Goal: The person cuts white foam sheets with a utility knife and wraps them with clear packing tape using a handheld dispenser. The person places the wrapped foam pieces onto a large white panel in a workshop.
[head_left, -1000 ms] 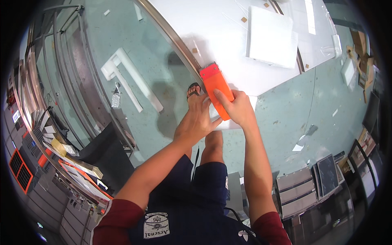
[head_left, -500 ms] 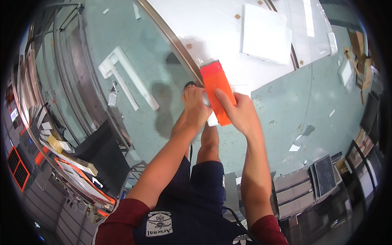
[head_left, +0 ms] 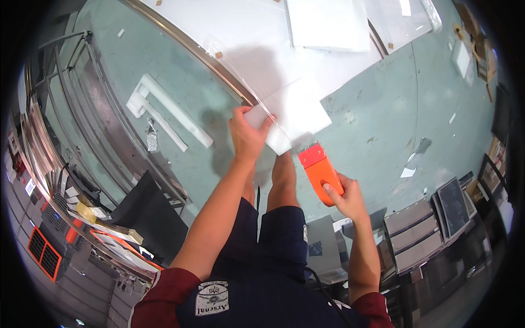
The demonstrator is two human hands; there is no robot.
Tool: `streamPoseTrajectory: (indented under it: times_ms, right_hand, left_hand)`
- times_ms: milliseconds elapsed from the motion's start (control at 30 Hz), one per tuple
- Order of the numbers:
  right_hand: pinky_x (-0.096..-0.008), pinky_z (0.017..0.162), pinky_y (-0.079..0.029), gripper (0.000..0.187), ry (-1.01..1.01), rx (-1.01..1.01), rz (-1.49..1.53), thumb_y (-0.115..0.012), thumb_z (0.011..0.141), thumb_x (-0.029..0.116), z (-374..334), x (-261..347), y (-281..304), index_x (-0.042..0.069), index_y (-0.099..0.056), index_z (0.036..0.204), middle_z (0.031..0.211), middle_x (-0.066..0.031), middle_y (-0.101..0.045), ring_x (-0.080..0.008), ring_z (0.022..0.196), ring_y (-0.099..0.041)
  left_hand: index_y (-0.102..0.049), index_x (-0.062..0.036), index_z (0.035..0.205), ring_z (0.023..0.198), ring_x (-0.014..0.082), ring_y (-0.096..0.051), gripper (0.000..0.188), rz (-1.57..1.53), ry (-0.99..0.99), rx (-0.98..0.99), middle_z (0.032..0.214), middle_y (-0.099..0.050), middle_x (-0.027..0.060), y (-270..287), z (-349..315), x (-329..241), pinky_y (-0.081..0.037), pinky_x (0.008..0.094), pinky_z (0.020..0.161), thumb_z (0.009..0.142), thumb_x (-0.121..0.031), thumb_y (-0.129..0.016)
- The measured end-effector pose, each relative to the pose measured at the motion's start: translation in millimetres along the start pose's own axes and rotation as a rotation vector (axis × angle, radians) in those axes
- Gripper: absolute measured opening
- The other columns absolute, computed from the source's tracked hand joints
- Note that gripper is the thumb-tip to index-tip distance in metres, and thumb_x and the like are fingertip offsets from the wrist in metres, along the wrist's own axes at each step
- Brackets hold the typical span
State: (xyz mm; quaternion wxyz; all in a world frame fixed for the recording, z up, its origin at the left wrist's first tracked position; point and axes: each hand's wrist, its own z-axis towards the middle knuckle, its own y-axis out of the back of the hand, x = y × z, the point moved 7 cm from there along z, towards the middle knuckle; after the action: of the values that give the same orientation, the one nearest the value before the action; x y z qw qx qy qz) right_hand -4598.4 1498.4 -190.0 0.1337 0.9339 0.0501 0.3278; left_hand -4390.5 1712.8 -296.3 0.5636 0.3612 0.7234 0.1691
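My left hand [head_left: 249, 134] is closed on the edge of a white foam sheet [head_left: 280, 141], its thumb on top, at the corner of a large white-covered panel [head_left: 306, 109]. A thin clear strip [head_left: 246, 82] runs slantwise over the panel and under the thumb. To the right, nearer my body, my right hand [head_left: 350, 198] grips an orange tape dispenser [head_left: 322, 177] with a red toothed front end. The dispenser's teeth point toward the panel, apart from the foam. The fingers under the dispenser are partly hidden.
A white foam block [head_left: 328, 24] lies on the panel, whose brown edge [head_left: 191, 52] faces left. L-shaped white foam strips [head_left: 175, 112] lie on the green floor. Metal racks [head_left: 68, 104] stand left, grey panels [head_left: 413, 235] lower right, and cardboard [head_left: 476, 38] far right.
My right hand has drawn the tape dispenser right and toward my body, away from my left hand. My left hand now pinches the foam edge. The view has shifted.
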Motion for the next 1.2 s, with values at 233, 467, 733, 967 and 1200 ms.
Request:
streamPoseTrajectory:
  times_ms: [233,467,733,967,1200]
  right_hand:
    - [-0.0362,0.066,-0.052,0.044,-0.116,0.075,-0.067,-0.072,0.092,0.037,33.0,-23.5,0.4,-0.005,-0.072,0.107,0.072,-0.0170,-0.068,-0.0250,0.063,-0.064]
    - [-0.0393,0.064,-0.053,0.052,0.018,0.040,0.154,-0.075,0.088,0.045,3.6,-11.8,4.4,-0.004,-0.072,0.103,0.069,-0.0194,-0.066,-0.0348,0.062,-0.067]
    - [-0.0391,0.066,-0.054,0.051,0.017,0.036,-0.007,-0.073,0.088,0.043,27.9,-26.0,-4.5,-0.004,-0.072,0.107,0.072,-0.0200,-0.068,-0.0347,0.063,-0.068]
    - [-0.0444,0.070,-0.055,0.055,0.011,0.056,-0.084,-0.072,0.084,0.054,69.7,-54.7,-16.5,0.000,-0.071,0.094,0.071,-0.0196,-0.069,-0.0386,0.072,-0.069]
    - [-0.0424,0.067,-0.053,0.056,0.089,0.084,-0.054,-0.071,0.084,0.052,91.4,-73.1,-23.0,0.000,-0.072,0.104,0.071,-0.0190,-0.068,-0.0355,0.067,-0.067]
  left_hand:
    - [-0.050,0.0001,0.116,0.096,0.0391,-0.059,0.067,-0.005,0.115,-0.083,0.103,-0.062,0.0202,6.8,-0.2,6.5,-0.050,0.0468,0.085,0.080,-0.041,-0.088]
    - [-0.046,-0.0018,0.110,0.084,0.0210,-0.057,0.060,-0.135,0.027,-0.047,0.097,-0.057,0.0127,22.7,-5.4,20.8,-0.051,0.0349,0.075,0.079,-0.025,-0.092]
    - [-0.044,-0.0032,0.110,0.085,0.0142,-0.056,0.057,-0.212,-0.016,-0.088,0.099,-0.056,0.0085,23.3,-15.2,48.4,-0.049,0.0282,0.074,0.082,-0.020,-0.090]
    - [-0.044,0.0037,0.129,0.122,0.0403,-0.049,0.074,0.348,-0.354,-0.101,0.128,-0.051,0.0239,35.3,-19.5,-34.9,-0.037,0.0530,0.105,0.079,-0.028,-0.089]
    - [-0.015,0.0065,0.159,0.152,0.0546,-0.009,0.112,0.620,-0.648,0.161,0.164,-0.012,0.0354,-46.6,-12.7,-92.9,-0.007,0.0659,0.121,0.085,-0.049,-0.077]
